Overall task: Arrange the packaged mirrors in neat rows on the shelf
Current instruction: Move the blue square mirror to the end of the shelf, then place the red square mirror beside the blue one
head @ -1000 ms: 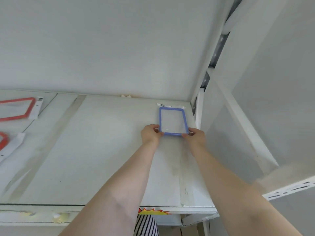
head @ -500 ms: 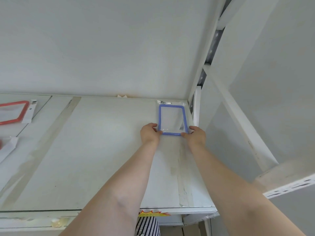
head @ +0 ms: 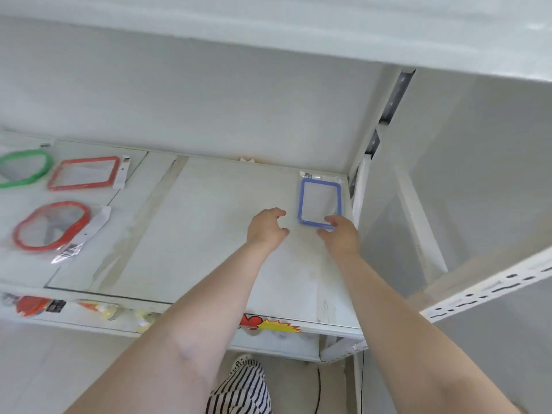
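The blue-framed mirror [head: 320, 202] lies flat in its clear packet at the back right corner of the shelf [head: 209, 234], long side running front to back, close to the right upright. Half a second ago both hands pinched its near edge; now they have let go. The left hand [head: 266, 228] has drawn back and sits apart from the frame, fingers loosely curled around nothing. The right hand [head: 340, 236] hovers at the frame's near right corner, fingers relaxed and holding nothing — whether a fingertip touches the blue edge I cannot tell.

That release suggests the placing of this mirror is done: it looks square to the shelf's side and back, a fair start for a row on the right.

The view has also swung left, bringing more stock into sight. At the far left of the shelf lie a green wavy-framed mirror [head: 24, 167], a red rectangular mirror [head: 85, 173] just beside it, and a red wavy-framed mirror [head: 50, 227] nearer the front — all packaged, the last one tilted with its label splayed out. These sit well apart from the blue one, with bare shelf between. Most of the arranging appears to lie ahead; the likely next step is to fetch one of these and set it beside the blue mirror.
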The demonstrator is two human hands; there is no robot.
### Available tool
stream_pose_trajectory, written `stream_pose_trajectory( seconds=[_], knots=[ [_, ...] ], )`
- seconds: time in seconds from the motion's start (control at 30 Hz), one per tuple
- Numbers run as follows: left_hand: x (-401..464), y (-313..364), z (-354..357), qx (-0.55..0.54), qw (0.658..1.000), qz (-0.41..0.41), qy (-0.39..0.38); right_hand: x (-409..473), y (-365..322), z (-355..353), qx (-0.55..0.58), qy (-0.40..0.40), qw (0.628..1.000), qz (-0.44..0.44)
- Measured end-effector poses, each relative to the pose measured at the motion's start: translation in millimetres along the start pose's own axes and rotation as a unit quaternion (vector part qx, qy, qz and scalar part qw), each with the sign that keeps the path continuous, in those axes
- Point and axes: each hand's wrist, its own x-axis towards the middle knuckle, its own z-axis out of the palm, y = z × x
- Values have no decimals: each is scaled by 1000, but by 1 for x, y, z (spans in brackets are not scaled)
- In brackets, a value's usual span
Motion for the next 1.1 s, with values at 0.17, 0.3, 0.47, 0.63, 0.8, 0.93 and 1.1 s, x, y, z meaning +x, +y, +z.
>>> stream_pose_trajectory(
  seconds=[0.17,0.3,0.47,0.63,0.8,0.93,1.1],
  knots=[
    [-44,-31,-41,88,996,13,4,-47,-39,21,-61,-107,988,-97],
    [-72,-63,-80,128,992,8,9,-80,-69,46,-38,-142,981,-127],
    [-102,-106,-122,139,990,-2,35,-115,-99,80,-77,-175,968,-161],
    [-145,-170,-174,142,988,-34,60,-164,-136,127,-129,-198,951,-199],
    [-203,-253,-242,144,983,-76,89,-228,-180,189,-172,-199,936,-236],
    [-245,-315,-297,133,980,-88,115,-279,-219,239,-195,-203,925,-255],
    [-279,-366,-350,143,976,-90,137,-328,-261,288,-201,-210,916,-277]
  ],
)
